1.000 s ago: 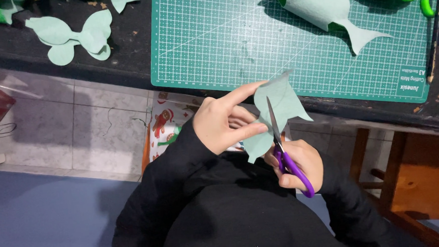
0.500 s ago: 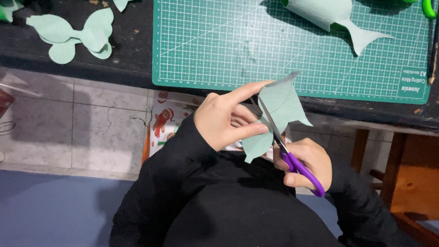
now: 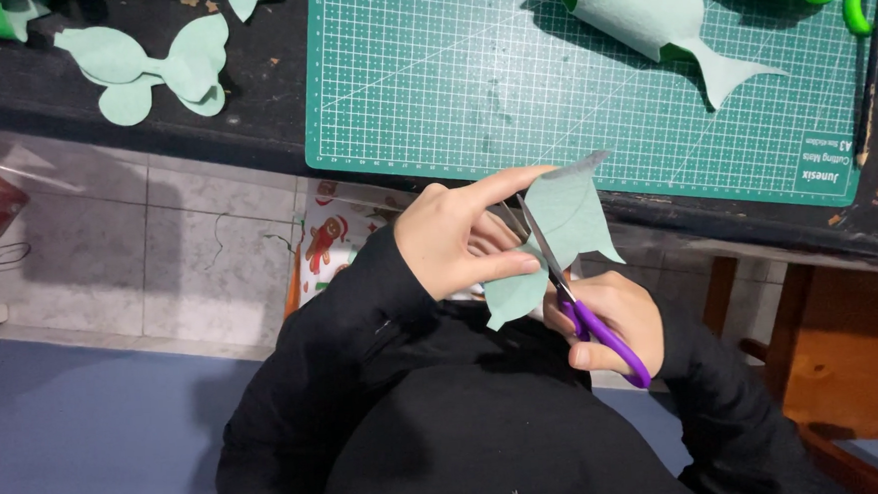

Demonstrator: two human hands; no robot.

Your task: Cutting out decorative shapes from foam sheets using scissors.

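Note:
My left hand (image 3: 459, 241) pinches a pale green paper cut-out (image 3: 558, 231) between thumb and forefinger, holding it over my lap just below the table edge. My right hand (image 3: 613, 318) grips purple-handled scissors (image 3: 588, 314), whose blades reach up into the paper. Both arms wear black sleeves. The scissor tips are partly hidden behind the paper.
A green cutting mat (image 3: 550, 81) lies on the dark table (image 3: 252, 116). A larger pale green fish-tail shape (image 3: 657, 15) rests on the mat at upper right. Another pale green cut-out (image 3: 149, 67) lies at the table's left. A wooden stool (image 3: 845, 356) stands on the right.
The paper has been turned slightly in my left hand and the scissors have moved along the cut. Both hands sit a little to the right of before.

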